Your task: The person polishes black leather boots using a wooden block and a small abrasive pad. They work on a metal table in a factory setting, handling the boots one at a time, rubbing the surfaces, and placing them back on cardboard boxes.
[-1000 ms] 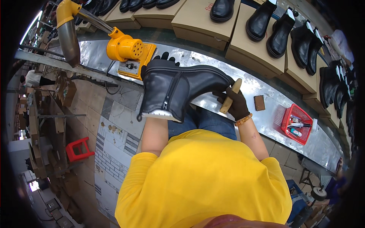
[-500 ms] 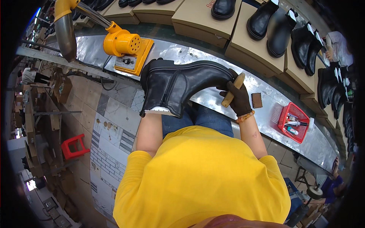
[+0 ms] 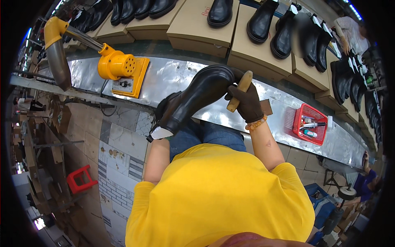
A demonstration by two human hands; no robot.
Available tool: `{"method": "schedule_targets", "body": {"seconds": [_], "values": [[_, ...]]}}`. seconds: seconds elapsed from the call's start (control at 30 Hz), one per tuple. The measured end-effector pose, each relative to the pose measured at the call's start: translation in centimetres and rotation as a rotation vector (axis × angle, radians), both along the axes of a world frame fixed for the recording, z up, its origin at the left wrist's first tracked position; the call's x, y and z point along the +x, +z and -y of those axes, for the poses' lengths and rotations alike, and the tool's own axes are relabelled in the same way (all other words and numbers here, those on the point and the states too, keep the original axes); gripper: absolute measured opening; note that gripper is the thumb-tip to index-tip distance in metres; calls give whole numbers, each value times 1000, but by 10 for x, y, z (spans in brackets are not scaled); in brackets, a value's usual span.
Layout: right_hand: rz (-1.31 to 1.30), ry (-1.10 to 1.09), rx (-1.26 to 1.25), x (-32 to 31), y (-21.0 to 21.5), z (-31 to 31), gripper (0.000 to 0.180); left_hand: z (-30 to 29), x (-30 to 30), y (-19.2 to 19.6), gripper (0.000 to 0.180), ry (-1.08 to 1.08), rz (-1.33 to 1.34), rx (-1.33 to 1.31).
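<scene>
A black leather ankle boot (image 3: 197, 92) is held above the bench in front of me, its toe up to the right and its shaft down to the left. White material shows at the shaft opening. My left hand (image 3: 163, 106), in a dark glove, grips the boot near the heel; most of its fingers are hidden behind the boot. My right hand (image 3: 249, 105), in a brown glove, is closed round an oblong pale wooden piece (image 3: 240, 91) beside the toe. Whether the wood has bristles or a blade is not visible.
A metal-topped bench (image 3: 164, 72) carries a yellow machine (image 3: 119, 68), a small brown block (image 3: 266, 107) and a red basket (image 3: 297, 123) of small items. Behind stand cardboard boxes (image 3: 201, 24) topped with black boots. A red stool (image 3: 82, 179) is at left; a person (image 3: 364, 185) is far right.
The boot has turned over its length: its zipped side has gone from sight and its smooth upper faces me. Its toe has risen and shaft dropped. The whole view has shifted slightly.
</scene>
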State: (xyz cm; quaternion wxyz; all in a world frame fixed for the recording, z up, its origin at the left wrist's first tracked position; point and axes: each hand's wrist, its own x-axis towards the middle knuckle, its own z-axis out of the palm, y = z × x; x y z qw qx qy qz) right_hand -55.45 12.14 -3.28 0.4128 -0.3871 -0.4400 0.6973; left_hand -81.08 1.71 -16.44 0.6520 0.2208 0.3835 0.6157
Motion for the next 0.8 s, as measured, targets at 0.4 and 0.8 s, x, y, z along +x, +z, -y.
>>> {"method": "schedule_targets", "body": {"seconds": [0.4,0.8], "values": [[-1,-30,-51,-13,6,-13,40,16,5,-21,58,-367,-1449,333],[178,-42,-179,-8,-11,-41,44,34,-16,42,78,-116,408,-6]]}}
